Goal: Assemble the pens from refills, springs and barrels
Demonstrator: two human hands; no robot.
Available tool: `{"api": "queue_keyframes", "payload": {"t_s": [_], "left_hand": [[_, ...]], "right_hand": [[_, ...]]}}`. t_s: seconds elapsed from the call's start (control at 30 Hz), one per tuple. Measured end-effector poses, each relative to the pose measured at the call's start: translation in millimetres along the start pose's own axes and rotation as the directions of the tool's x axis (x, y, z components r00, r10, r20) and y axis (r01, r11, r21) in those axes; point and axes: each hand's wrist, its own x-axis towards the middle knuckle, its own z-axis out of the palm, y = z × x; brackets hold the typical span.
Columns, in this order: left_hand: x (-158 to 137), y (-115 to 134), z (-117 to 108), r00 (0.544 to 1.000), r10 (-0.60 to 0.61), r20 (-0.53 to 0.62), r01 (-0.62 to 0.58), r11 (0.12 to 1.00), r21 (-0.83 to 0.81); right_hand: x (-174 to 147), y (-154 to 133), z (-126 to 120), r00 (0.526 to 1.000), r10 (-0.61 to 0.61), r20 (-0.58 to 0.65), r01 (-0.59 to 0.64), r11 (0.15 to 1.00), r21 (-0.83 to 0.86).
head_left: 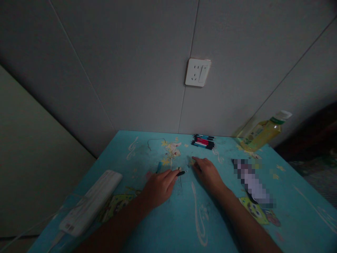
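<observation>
My left hand [159,186] is closed around a pen piece [181,173] with a black grip, whose pointed end sticks out to the right past the fingertips. Just behind this hand a blue pen barrel [159,167] shows, its lower end hidden by the fingers. A thin white stick [171,163] lies on the table beyond the left fingers. My right hand [207,173] rests on the tabletop to the right, index finger stretched forward and nothing visible held. Small parts, too blurred to name, lie by its fingertips.
Several pens [203,142] lie in a stack near the wall. A bottle of yellow liquid [263,133] stands at the back right, in front of the wall. A partly blurred dark-edged object [251,182] lies right; a white power strip [91,202] with a cable lies left on the blue table [179,225].
</observation>
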Motion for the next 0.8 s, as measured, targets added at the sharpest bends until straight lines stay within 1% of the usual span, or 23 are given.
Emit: {"api": "queue_keyframes", "payload": {"t_s": [0.23,0.33,0.43,0.53,0.6,0.7,0.8], "left_hand": [[0.7,-2.0,2.9,1.000,-0.008,0.016,0.007,1.000,0.017],[0.8,-3.3,3.5,1.000,-0.008,0.017,0.008,1.000,0.014],[1.0,-3.9,3.0,1.000,0.020,0.019,-0.021,1.000,0.016],[0.8,-3.6,3.2,0.997,0.069,0.032,-0.070,0.997,0.025],[0.5,-3.6,4.5,0.995,0.096,0.029,-0.097,0.995,0.016],[0.4,-4.8,7.7,0.995,0.092,0.034,-0.091,0.996,-0.019],[1.1,-7.0,10.2,0.996,0.050,0.072,-0.046,0.997,-0.057]], "right_hand": [[1.5,2.4,2.4,0.999,-0.026,0.030,0.024,0.997,0.072],[-1.2,-5.2,-9.2,1.000,-0.026,-0.016,0.028,0.992,0.123],[-6.2,-24.2,-26.5,0.995,-0.081,-0.058,0.092,0.966,0.240],[-10.8,-43.9,-34.2,0.982,-0.191,0.000,0.179,0.922,0.344],[-12.4,-50.7,-30.9,0.971,-0.233,0.051,0.203,0.919,0.338],[-13.1,-50.7,-21.8,0.964,-0.241,0.113,0.198,0.932,0.303],[-13.7,-48.4,-19.2,0.967,-0.231,0.108,0.187,0.930,0.315]]}}
